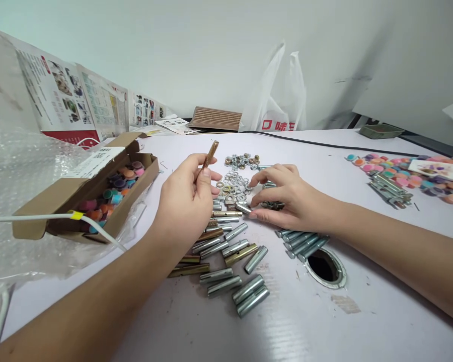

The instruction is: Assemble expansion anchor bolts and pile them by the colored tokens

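Observation:
My left hand (pixel 186 193) pinches a brass-coloured threaded rod (pixel 210 155) between thumb and fingers, tilted with its tip up. Across from it, my right hand (pixel 283 196) reaches low over the table, its thumb and a fingertip closed at the end of a short silver metal cylinder (pixel 243 207). The other fingers are spread. Between the hands lie loose washers (pixel 232 186), with a cluster of nuts (pixel 243 161) behind them. Nearer to me, several silver and brass-coloured metal sleeves (pixel 226 286) lie scattered. Under my right wrist sit several silver bolts (pixel 304 244), partly hidden.
An open cardboard box (pixel 147 176) of colourful caps stands at left on bubble wrap (pixel 26 201). A round hole (pixel 326 269) opens in the table near my right forearm. More caps (pixel 400 171) and metal parts (pixel 388 188) lie at right. A plastic bag (pixel 279 100) stands behind.

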### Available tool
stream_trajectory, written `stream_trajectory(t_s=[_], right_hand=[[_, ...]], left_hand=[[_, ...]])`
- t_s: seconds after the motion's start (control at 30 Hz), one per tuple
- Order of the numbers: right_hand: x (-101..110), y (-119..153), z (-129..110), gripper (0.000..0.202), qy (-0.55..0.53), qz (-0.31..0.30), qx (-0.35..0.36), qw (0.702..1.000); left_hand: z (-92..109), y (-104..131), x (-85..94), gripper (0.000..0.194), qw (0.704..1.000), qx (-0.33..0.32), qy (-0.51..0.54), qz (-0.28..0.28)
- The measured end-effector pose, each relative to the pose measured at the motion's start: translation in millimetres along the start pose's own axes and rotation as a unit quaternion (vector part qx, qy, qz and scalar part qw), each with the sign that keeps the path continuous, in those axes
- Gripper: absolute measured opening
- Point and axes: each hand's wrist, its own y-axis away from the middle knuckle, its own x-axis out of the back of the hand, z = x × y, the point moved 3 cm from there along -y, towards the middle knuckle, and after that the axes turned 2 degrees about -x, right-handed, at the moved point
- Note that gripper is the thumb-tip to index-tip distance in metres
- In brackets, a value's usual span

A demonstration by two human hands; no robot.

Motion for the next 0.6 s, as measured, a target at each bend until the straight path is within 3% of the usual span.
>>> stream_trajectory(t_s=[0.13,0.27,0.6], right_hand=[[-5.3,-12.6,-16.4,0.023,-0.009,0.011,-0.026,1.000],[-15.7,-26.1,-28.9,0.024,0.006,-0.026,-0.061,0.998],[-16.6,-24.8,-28.3,0.023,-0.011,-0.083,-0.091,0.992]], left_hand=[[4.2,0.3,-0.8,0.023,1.000,0.002,-0.011,0.003],[8.3,0.6,-1.2,0.023,0.999,0.033,-0.023,-0.012],[11.8,4.2,-6.2,0.024,0.999,0.034,-0.016,0.006]])
